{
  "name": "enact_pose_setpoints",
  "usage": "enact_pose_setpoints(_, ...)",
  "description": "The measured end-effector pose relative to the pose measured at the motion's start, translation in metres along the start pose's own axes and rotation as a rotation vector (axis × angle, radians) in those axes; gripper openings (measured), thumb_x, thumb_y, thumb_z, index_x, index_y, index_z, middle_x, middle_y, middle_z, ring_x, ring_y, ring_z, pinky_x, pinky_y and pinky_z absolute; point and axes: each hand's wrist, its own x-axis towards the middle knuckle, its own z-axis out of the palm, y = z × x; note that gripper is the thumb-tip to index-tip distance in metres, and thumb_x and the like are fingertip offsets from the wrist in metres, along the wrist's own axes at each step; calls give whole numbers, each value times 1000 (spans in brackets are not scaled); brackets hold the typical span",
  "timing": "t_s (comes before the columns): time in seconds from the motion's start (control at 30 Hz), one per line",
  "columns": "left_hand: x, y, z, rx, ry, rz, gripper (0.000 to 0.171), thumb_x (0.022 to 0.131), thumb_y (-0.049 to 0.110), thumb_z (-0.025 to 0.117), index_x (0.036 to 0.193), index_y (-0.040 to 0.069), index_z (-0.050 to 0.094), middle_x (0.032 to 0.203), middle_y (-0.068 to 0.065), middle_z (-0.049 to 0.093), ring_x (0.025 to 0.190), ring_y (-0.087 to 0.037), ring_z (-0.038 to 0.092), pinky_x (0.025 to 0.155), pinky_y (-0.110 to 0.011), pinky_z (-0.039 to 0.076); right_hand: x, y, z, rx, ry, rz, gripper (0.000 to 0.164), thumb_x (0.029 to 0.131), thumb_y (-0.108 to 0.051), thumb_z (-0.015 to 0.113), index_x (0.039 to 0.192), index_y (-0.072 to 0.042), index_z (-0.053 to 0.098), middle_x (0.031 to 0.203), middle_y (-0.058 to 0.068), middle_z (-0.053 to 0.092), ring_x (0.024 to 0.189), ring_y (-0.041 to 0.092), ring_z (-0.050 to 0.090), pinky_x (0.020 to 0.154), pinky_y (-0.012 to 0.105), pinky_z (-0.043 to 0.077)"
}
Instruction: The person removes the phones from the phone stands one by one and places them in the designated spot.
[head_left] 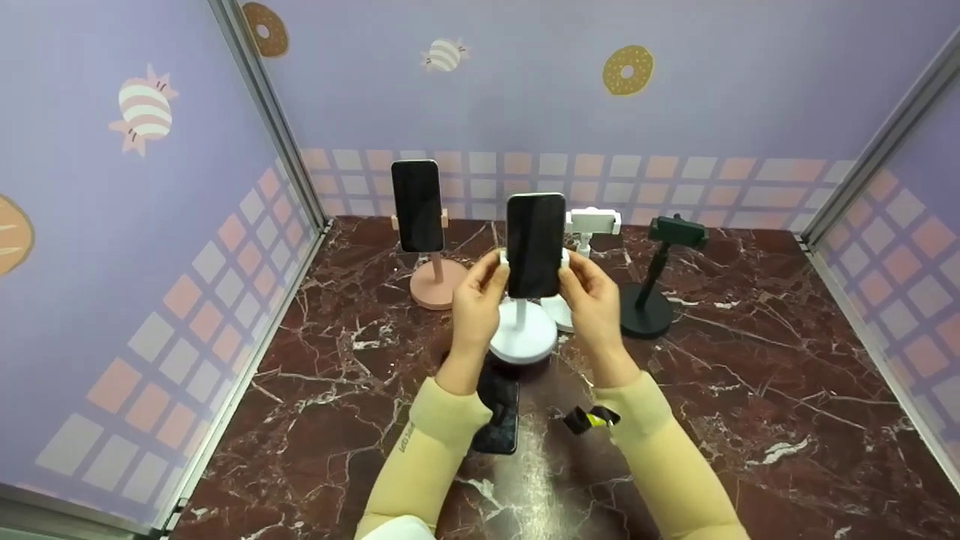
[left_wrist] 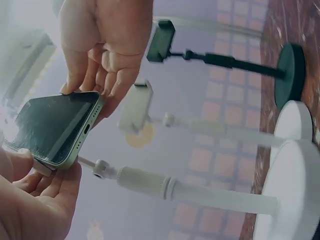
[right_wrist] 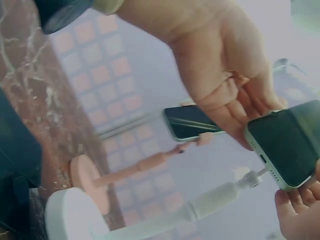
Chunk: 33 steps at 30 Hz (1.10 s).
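A dark-screened smartphone (head_left: 535, 244) stands upright in the clamp of a white phone stand (head_left: 523, 334), before me. My left hand (head_left: 478, 300) pinches the clamp's left end at the phone's edge, thumb in front and fingers behind. On the other edge my right hand (head_left: 594, 300) pinches the clamp's right end the same way. The left wrist view shows the phone's lower edge (left_wrist: 86, 129) with its charging port, between both hands. Behind it runs the white stand's ribbed neck (left_wrist: 142, 182). The clamp's back is hidden by phone and fingers.
A pink stand (head_left: 439, 285) holds another phone (head_left: 418, 206) at the back left. Behind my right hand is a second white stand (head_left: 594, 223); a dark green stand (head_left: 646, 309) is farther right. Another phone (head_left: 499, 412) lies on the marble table, partly under my left forearm.
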Motion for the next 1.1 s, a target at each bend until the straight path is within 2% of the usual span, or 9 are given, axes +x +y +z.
enact_pose_setpoints(0.17, -15, 4, 13, -9, -50, -3, 33, 100, 1, 61, 128, -15, 62, 122, -31, 69, 95, -5, 65, 88, -20, 55, -17, -11, -19, -16, 30, -19, 32, 101, 8, 52, 130, 21, 54, 104, 0, 73, 96, 8, 70, 87, 22, 58)
enact_pose_setpoints(0.37, -29, 0, 29, -55, -115, 4, 33, 99, -1, 61, 127, -17, 61, 120, -33, 69, 95, -4, 66, 90, -22, 57, -33, -15, -40, -46, 85, -43, 29, 101, 6, 55, 127, 17, 59, 102, -2, 73, 88, 8, 66, 77, 19, 56)
enact_pose_setpoints(0.6, -40, -8, 40, -92, -180, 4, 33, 99, -3, 61, 128, -18, 61, 119, -35, 67, 90, 5, 63, 82, -16, 53, -45, -9, -58, 24, 108, -86, 25, 101, 6, 55, 124, 12, 63, 106, -1, 75, 93, 8, 68, 83, 19, 56)
enact_pose_setpoints(0.7, -42, -12, 41, -93, -201, -3, 34, 99, -1, 61, 130, -16, 60, 119, -35, 67, 90, 4, 64, 80, -17, 53, -47, -5, -62, 18, 122, -88, 25, 100, 6, 56, 123, 11, 63, 102, -1, 73, 81, 6, 61, 72, 15, 52)
enact_pose_setpoints(0.8, -43, -15, 41, -87, -213, -1, 35, 100, 0, 61, 131, -15, 60, 120, -34, 68, 91, 4, 65, 80, -18, 53, -49, -2, -65, -9, 144, -80, 26, 100, 6, 56, 125, 13, 62, 101, -2, 72, 77, 6, 58, 67, 15, 48)
enact_pose_setpoints(1.1, -49, -24, 38, -63, -226, -3, 35, 100, 0, 61, 128, -20, 58, 116, -36, 66, 89, 3, 61, 82, -18, 53, -59, 7, -71, -83, 161, -91, 29, 100, 4, 59, 127, 17, 59, 106, -9, 74, 97, 4, 68, 85, 17, 55)
